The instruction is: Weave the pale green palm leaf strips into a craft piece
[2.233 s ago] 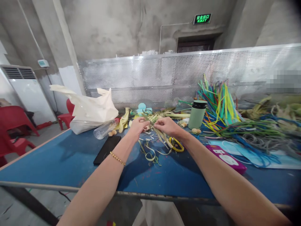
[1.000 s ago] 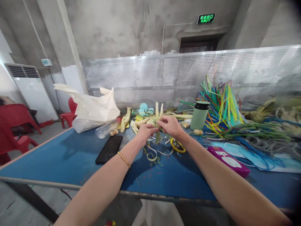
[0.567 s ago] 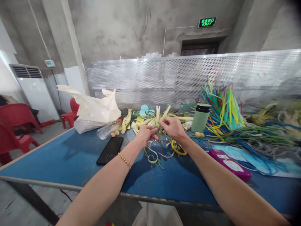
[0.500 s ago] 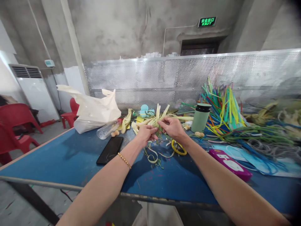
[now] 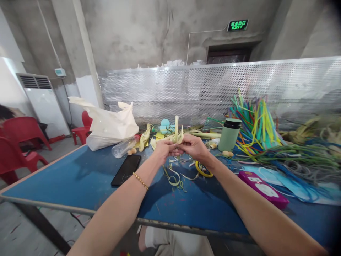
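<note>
Both my hands meet above the middle of the blue table (image 5: 66,177). My left hand (image 5: 163,149) and my right hand (image 5: 194,146) are closed together on a small bundle of pale yellow-green leaf strips (image 5: 177,132), whose ends stick up between the fingers. A gold bead bracelet (image 5: 140,180) sits on my left wrist. Under the hands lie loose leaf trimmings (image 5: 174,177) and yellow-handled scissors (image 5: 204,170).
A black phone (image 5: 126,165), a clear bottle (image 5: 123,146) and a white plastic bag (image 5: 106,124) lie at the left. A green flask (image 5: 230,135), coloured strips (image 5: 253,121) and a purple case (image 5: 263,185) are at the right. Red chairs (image 5: 16,142) stand left of the table.
My hands have lifted the leaf strips off the table and drawn close together, turning the bundle upright. The view has shifted slightly.
</note>
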{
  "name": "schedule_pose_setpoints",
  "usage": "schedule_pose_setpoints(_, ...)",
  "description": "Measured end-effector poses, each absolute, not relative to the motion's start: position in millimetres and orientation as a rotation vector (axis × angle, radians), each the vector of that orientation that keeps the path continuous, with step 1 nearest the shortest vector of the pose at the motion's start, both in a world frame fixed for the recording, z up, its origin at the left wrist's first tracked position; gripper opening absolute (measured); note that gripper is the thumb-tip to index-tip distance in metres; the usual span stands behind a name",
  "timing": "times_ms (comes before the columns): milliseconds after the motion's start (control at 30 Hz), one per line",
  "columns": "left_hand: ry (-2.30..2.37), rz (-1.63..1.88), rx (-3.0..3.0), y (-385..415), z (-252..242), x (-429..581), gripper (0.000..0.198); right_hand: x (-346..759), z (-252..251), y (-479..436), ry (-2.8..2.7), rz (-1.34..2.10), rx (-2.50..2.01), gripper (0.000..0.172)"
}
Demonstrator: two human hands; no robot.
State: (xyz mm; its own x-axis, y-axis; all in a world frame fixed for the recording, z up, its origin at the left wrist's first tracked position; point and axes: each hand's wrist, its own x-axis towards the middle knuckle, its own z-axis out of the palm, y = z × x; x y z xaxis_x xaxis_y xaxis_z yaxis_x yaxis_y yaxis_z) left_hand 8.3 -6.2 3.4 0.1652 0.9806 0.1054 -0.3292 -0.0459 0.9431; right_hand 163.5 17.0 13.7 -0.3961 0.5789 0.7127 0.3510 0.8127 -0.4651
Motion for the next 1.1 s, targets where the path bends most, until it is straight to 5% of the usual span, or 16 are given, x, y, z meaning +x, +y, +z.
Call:
schedule_pose_setpoints(433, 0.772, 1.305, 1.051, -3.2, 5.1, 5.6, 0.011, 168.7, 12.8, 24.6, -2.068, 0.221, -0.571, 0.013)
schedule_pose_setpoints(700, 0.754, 1.222, 1.214, -10.5, 4.2, 11.9, 0.006, 173.3, 31.1, 6.0, -1.749, 0.791, -0.879, 0.019)
schedule_pose_setpoints(1100, 0.814, 1.285, 1.320, -9.4, 1.7, 16.9, 0.013, 167.5, 32.9, -0.7, -1.676, 1.019, -0.840, 0.016)
